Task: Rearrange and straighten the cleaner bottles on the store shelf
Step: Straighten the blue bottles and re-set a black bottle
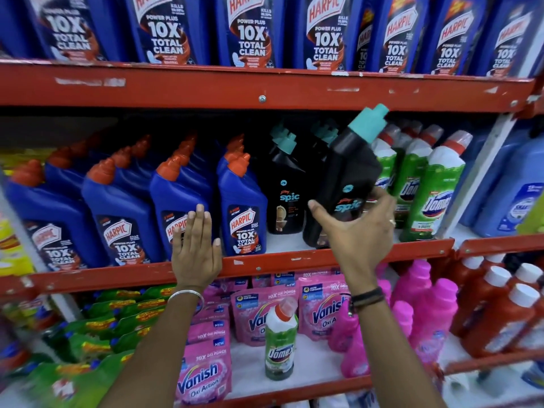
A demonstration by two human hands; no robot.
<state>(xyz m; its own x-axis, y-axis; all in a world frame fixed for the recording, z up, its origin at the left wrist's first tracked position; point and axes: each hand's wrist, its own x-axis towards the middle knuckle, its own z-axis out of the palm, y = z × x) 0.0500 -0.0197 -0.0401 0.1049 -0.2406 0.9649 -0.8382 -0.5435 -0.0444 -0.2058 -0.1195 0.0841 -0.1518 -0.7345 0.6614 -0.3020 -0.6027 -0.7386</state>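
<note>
My right hand (357,231) grips a black Spic bottle (350,172) with a teal cap, tilted to the right above the middle shelf (294,262). Another black Spic bottle (285,187) stands upright just to its left, with more behind. My left hand (195,245) is flat with fingers apart against a blue Harpic bottle (176,201) at the shelf's front edge. More blue Harpic bottles (241,207) with orange caps fill the left of this shelf. Green Domex bottles (432,195) stand to the right of the held bottle.
Large Harpic bottles (250,30) line the top shelf. Below, pink Vanish pouches (206,372), a lone green Domex bottle (281,340), pink bottles (424,307) and red bottles (500,313) stand. Light blue bottles (512,189) sit at far right, green packs (97,328) at lower left.
</note>
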